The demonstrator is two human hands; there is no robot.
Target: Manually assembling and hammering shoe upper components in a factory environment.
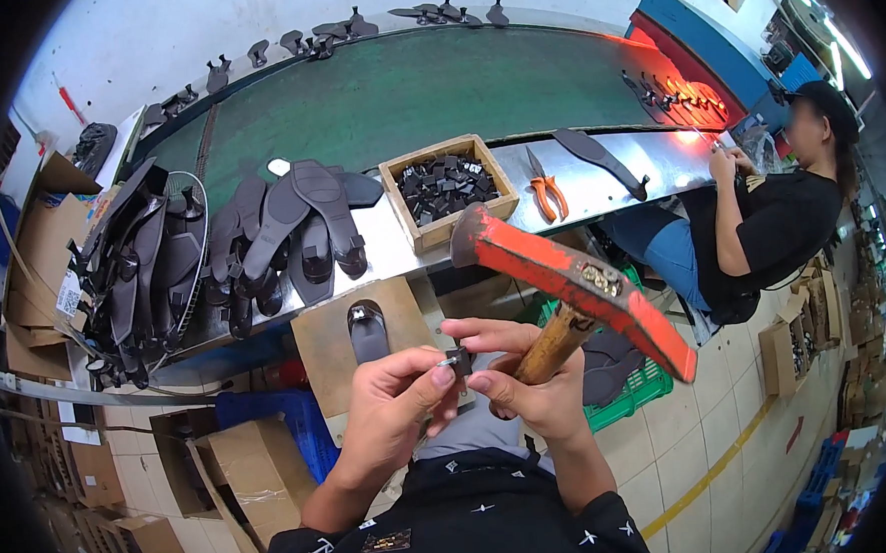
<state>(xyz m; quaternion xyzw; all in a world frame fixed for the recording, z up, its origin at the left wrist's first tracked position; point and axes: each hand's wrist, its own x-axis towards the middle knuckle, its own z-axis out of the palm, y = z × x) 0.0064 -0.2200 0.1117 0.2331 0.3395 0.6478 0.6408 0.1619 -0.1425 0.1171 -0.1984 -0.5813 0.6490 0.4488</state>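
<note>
My left hand [397, 391] is closed, thumb and forefinger pinching a small silvery pin [449, 362] next to a small black block [462, 362]. Thumb and forefinger of my right hand [538, 397] meet on that block. Tucked in the same right hand is a hammer [573, 270], its red, chipped head tilted up and its wooden handle against the palm. Whether pin and block are one piece, I cannot tell. Just beyond my left hand a dark shoe sole with a heel [368, 330] sits on a brown board [317, 348].
A wooden box [504, 205] of small black blocks stands on the metal bench, with orange-handled pliers [549, 196] and a sole [597, 153] to its right. Heeled soles [289, 214] pile up leftward. Behind runs a green conveyor [373, 90]. A co-worker [780, 199] sits at right.
</note>
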